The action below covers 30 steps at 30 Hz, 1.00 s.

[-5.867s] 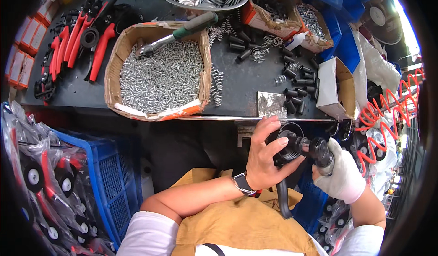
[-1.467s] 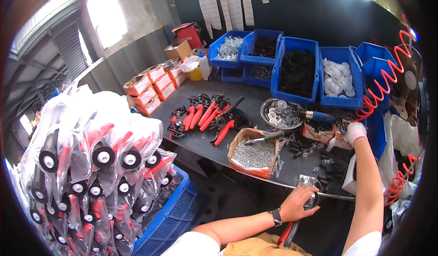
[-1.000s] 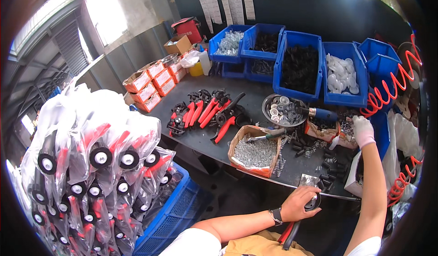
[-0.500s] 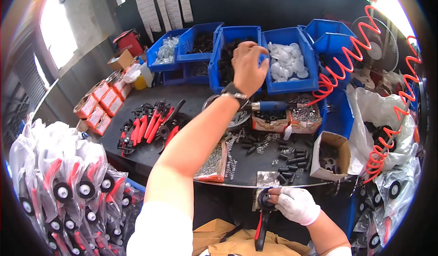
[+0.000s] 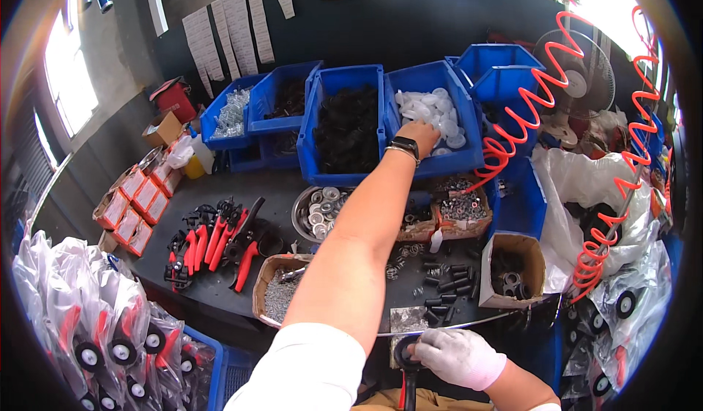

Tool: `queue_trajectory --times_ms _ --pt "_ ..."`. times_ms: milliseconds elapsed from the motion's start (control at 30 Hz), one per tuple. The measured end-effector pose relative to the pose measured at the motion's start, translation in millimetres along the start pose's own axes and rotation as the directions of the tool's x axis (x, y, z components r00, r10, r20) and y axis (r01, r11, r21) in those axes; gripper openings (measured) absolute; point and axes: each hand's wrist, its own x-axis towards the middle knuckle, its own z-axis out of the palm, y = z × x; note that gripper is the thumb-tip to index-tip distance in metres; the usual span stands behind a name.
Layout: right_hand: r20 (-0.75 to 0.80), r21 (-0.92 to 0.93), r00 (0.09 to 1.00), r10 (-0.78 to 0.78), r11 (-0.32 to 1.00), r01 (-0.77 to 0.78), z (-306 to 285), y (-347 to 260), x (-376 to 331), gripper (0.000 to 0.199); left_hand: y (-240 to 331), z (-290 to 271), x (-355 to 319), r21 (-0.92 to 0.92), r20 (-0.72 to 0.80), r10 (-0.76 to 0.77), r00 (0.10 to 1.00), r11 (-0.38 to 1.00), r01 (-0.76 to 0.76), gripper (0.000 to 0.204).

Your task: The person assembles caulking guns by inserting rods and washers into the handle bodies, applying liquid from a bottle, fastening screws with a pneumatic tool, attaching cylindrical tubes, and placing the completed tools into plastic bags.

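Note:
My left hand (image 5: 420, 137), bare, with a watch at the wrist, reaches into a blue bin of white plastic caps (image 5: 432, 107). Its fingertips are down among the caps, so whether they grip one is hidden. At the table's front edge, my right hand (image 5: 458, 356) wears a whitish glove with bare fingertips. Its fingers are closed on a black round part (image 5: 405, 352), whose black-and-red handle points down toward my lap. A small metal plate (image 5: 408, 320) lies just beyond it on the edge.
A blue bin of black parts (image 5: 347, 129) stands left of the caps. Red-handled parts (image 5: 212, 239), a bowl of metal discs (image 5: 320, 212) and black cylinders (image 5: 448, 288) lie on the table. A red coiled hose (image 5: 538, 103) hangs at right; bagged wheeled pieces (image 5: 95, 323) stand at left.
My left hand has moved right, from the bin of black parts into the bin of white caps. The right hand stays on the black round part. The whole view has shifted.

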Motion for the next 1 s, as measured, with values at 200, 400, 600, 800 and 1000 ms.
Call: queue_trajectory --times_ms 200,400,600,800,1000 --pt "0.061 -0.229 0.998 0.010 0.973 0.005 2 -6 4 0.010 -21 -51 -37 -0.481 -0.451 -0.368 0.813 0.867 0.125 0.034" --pt "0.077 -0.121 0.989 -0.129 0.983 0.138 -3 23 3 0.010 -41 -112 -139 -0.930 0.301 -0.608 0.735 -0.018 0.366 0.064" --pt "0.190 -0.123 0.981 -0.029 0.991 0.054 -10 6 7 0.012 -86 -67 -228 -0.485 0.301 -0.655 0.693 0.520 0.703 0.025" --pt "0.011 -0.401 1.000 -0.020 0.916 0.023 10 -7 5 0.019 -65 -5 -263 -0.033 0.307 -0.434 0.847 0.885 0.465 0.027" --pt "-0.066 -0.561 0.977 0.204 0.802 -0.206 26 -11 -6 0.033 -42 0 -233 0.126 0.406 -0.546 0.733 0.828 0.546 0.029"
